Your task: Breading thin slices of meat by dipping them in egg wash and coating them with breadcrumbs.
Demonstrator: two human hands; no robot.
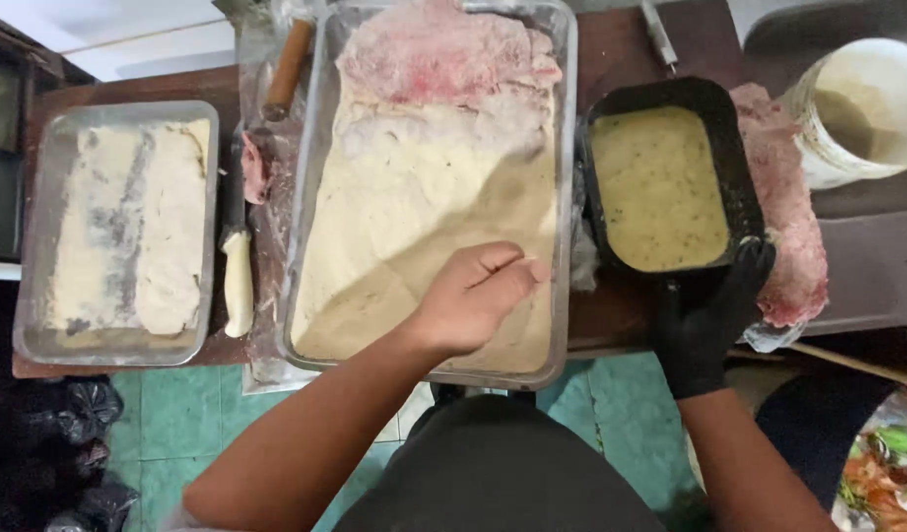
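My left hand is bare and hovers over the near end of a large metal tray filled with pale flour or crumbs; its fingers are curled loosely with nothing seen in them. A flattened raw meat cutlet, dusted with flour, lies at the tray's far end. My right hand wears a black glove and grips the near rim of a black pan holding yellowish batter. A pile of raw pink meat lies just right of the pan.
A smaller metal tray with coated cutlets sits at the left. A white-handled knife lies between the trays, a wooden-handled tool beyond it. A white bucket stands at the far right. Green tiled floor shows below the table edge.
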